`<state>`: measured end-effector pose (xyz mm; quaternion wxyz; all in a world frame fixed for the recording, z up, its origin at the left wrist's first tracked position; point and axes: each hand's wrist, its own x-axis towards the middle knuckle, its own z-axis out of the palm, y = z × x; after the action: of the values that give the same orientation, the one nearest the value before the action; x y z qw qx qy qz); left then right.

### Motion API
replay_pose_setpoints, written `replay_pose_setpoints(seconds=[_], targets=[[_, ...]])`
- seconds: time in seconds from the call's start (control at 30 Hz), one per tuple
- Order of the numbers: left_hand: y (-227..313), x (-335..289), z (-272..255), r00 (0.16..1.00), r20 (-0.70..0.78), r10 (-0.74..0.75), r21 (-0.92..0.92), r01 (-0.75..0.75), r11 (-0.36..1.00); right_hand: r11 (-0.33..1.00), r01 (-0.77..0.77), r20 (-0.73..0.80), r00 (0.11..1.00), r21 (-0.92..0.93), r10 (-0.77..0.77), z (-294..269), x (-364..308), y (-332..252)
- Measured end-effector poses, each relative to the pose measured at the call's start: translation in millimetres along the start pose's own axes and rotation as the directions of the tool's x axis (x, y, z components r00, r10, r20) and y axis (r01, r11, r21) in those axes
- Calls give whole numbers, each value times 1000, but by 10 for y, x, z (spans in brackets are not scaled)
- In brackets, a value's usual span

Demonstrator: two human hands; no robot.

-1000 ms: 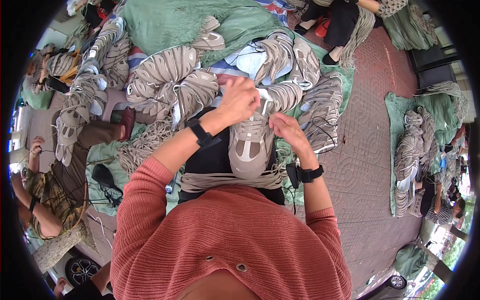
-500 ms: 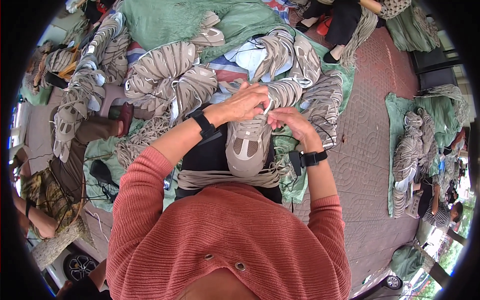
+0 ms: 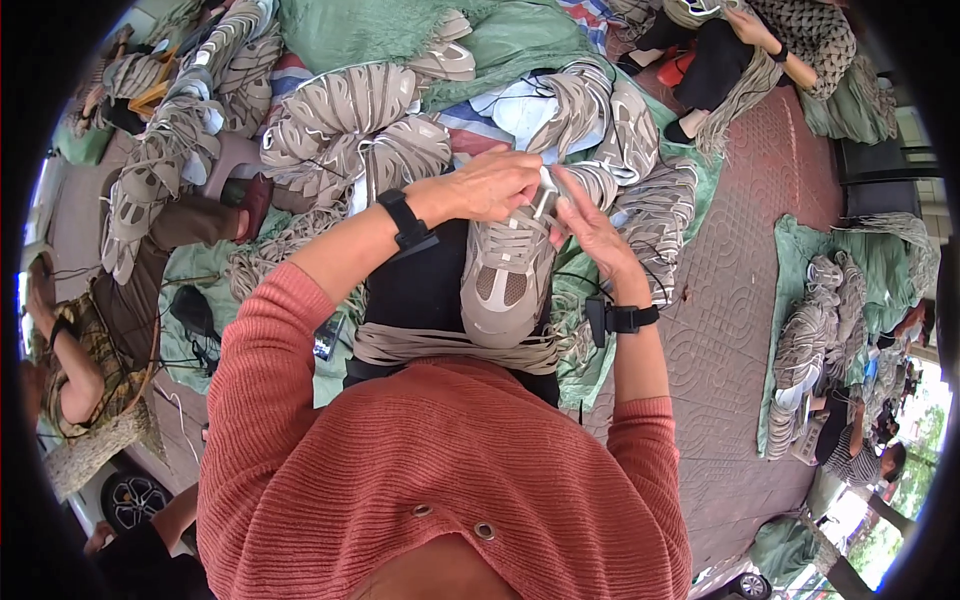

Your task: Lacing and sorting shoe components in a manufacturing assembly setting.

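A grey-beige sneaker [image 3: 505,300] lies on my lap, toe toward me, with beige laces [image 3: 505,245] across its front. My left hand [image 3: 497,187] is at the shoe's opening, fingers closed on its upper edge by the whitish tongue [image 3: 546,190]; whether a lace end is pinched there is hidden. On the other side of the opening, my right hand [image 3: 595,230] rests near the collar with its fingers stretched out, slightly blurred. Both wrists wear black bands. Under the shoe is black cloth, and a bundle of beige laces [image 3: 450,350] lies across my waist.
Bundled sneakers [image 3: 345,115] are heaped ahead on green sheeting [image 3: 345,35]. Loose laces [image 3: 285,250] lie to the left. Co-workers sit left and at the upper right, one co-worker's hand [image 3: 755,30] by a shoe. More shoe stacks [image 3: 810,330] stand on the right, beyond brick paving [image 3: 735,290].
My right hand has gone from a pinch by the laces to straighter fingers higher beside the opening. The left hand stays at the shoe's upper edge. The view has shifted slightly.
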<state>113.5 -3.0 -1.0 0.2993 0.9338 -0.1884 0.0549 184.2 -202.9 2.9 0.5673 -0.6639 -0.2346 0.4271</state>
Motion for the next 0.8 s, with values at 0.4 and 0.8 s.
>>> replay_pose_setpoints(seconds=[0.4,0.8], targets=[[-1159,-1006,-1799,624,-764,-166,293,564,772,887,21,171,983,-462,66,-124,0,-55],[-138,-494,-1663,553,-546,-629,-830,-256,496,224,92,-21,890,-970,-455,618,135,-238]])
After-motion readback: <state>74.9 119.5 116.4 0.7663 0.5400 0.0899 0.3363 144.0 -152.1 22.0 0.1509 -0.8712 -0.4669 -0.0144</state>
